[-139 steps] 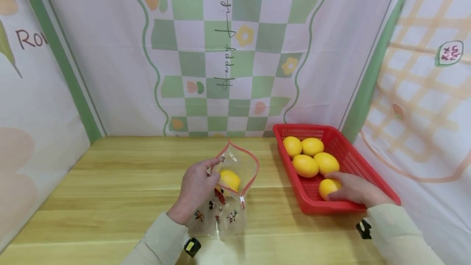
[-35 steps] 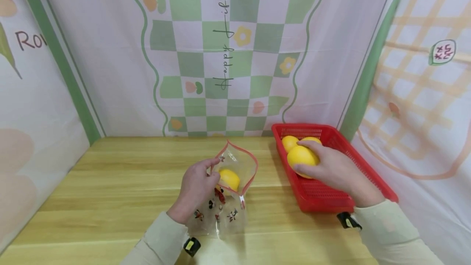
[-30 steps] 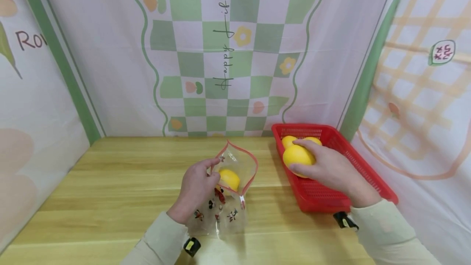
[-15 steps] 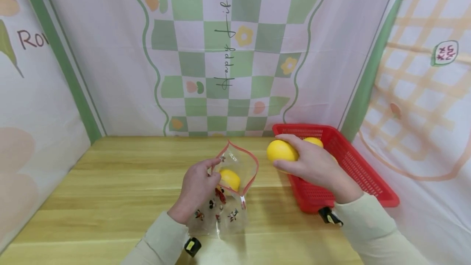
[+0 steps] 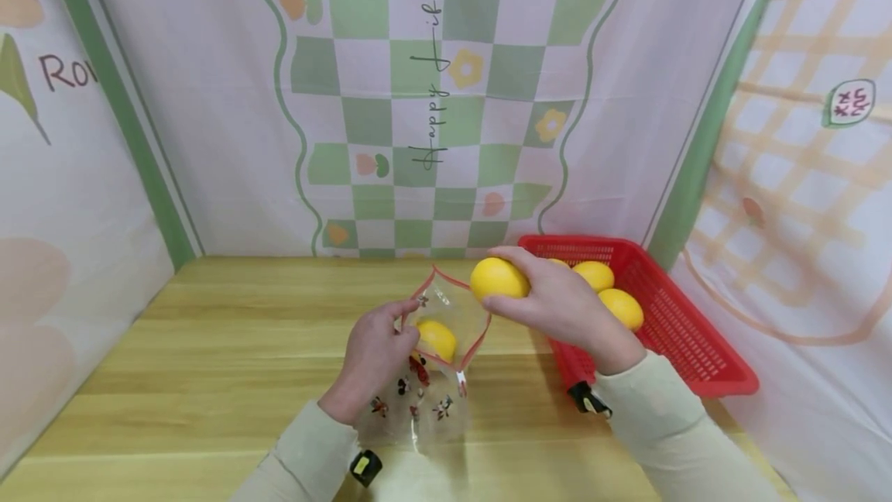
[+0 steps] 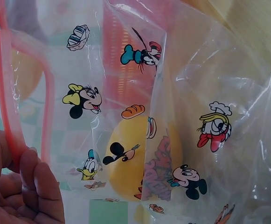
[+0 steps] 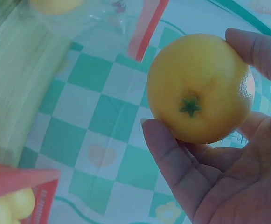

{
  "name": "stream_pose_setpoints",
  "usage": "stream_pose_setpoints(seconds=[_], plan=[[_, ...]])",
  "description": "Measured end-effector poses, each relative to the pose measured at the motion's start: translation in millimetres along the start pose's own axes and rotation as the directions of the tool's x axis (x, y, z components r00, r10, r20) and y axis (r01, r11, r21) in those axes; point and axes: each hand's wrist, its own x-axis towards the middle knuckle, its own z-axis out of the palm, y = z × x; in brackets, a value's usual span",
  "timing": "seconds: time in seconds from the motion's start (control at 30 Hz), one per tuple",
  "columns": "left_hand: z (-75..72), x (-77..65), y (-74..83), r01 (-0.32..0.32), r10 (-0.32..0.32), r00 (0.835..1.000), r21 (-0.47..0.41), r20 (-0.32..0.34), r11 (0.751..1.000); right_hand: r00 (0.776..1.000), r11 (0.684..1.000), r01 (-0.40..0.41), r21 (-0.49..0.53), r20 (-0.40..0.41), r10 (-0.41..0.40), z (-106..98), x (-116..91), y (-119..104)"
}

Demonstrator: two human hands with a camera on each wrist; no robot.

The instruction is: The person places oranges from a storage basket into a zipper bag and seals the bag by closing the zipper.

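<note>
My left hand (image 5: 372, 355) pinches the red zip rim of a clear plastic zip bag (image 5: 428, 428) printed with cartoon figures. The bag's mouth gapes, and a yellow lemon (image 5: 435, 341) lies inside; through the film in the left wrist view that lemon (image 6: 123, 175) shows behind the prints. Thumb and fingers of my right hand (image 5: 567, 308) grip another lemon (image 5: 499, 277), which overlaps the right side of the bag's rim in the head view. Seen from the right wrist, this held lemon (image 7: 196, 70) turns a green star-shaped stem end to the camera.
A red plastic basket (image 5: 686, 339) with mesh sides stands on the right of the wooden table (image 5: 209, 378). Several lemons (image 5: 620, 308) sit in it, partly behind my right hand. A printed cloth (image 5: 230, 99) hangs behind the table and along both sides.
My right hand has lifted a lemon out of the red basket and carried it left to the bag's mouth. My left hand has kept its pinch on the rim.
</note>
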Motion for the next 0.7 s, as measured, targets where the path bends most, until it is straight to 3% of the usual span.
stream_pose_setpoints(seconds=[0.7], plan=[[-0.3, 0.7, -1.4, 0.016, -0.016, 1.0, 0.004, 0.006, 1.0, 1.0, 1.0, 0.002, 0.031, 0.029, -0.003, 23, 19, -11]])
